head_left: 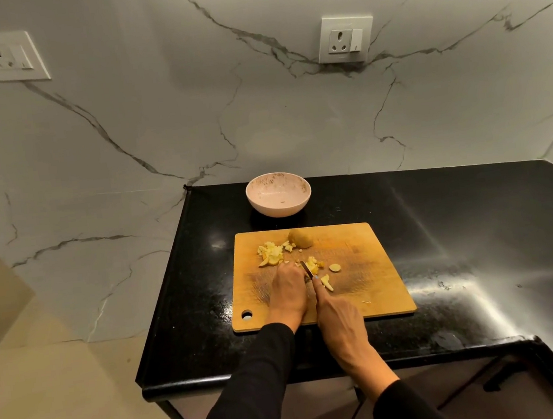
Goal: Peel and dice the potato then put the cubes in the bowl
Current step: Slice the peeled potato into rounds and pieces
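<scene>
step: dicing, mid-cut on the cutting board (371, 267); my guess is roughly halfway, nothing in the bowl yet
right hand (341, 319): I grip the knife (306, 268) handle, fingers curled round it, blade pointing away from me and down into the potato pieces
left hand (288, 290): fingers curled over the piece I'm cutting, pinning it just left of the blade so it doesn't slide; knuckles sit beside the blade, fingertips hidden, so I can't tell how tight the hold is
piece under knife (313, 267): yellow chunks touching the blade, mid-board
cut pile (271, 253): peeled bits heaped at the board's far left, pushed away from the blade to keep the cutting spot free, I think
loose bits: a round slice (334, 267) and a wedge (326, 282) just right of the knife
uncut potato piece (300, 238): brownish, rounded, at the far edge of the board, parked until its turn; can't tell if the skin is on
bowl (278, 193): pale pink, speckled, beyond the board near the wall, apart from it; looks to hold no cubes
risk: fingers close to the blade; small pieces could roll
surface: glossy black stone counter (478, 238), board near its front left corner, one tiny scrap on the board's near right part
room: white marble-look wall with grey veins, two sockets (345, 39), beige floor at left, cabinet fronts below the counter
sleeves: black, both arms
</scene>
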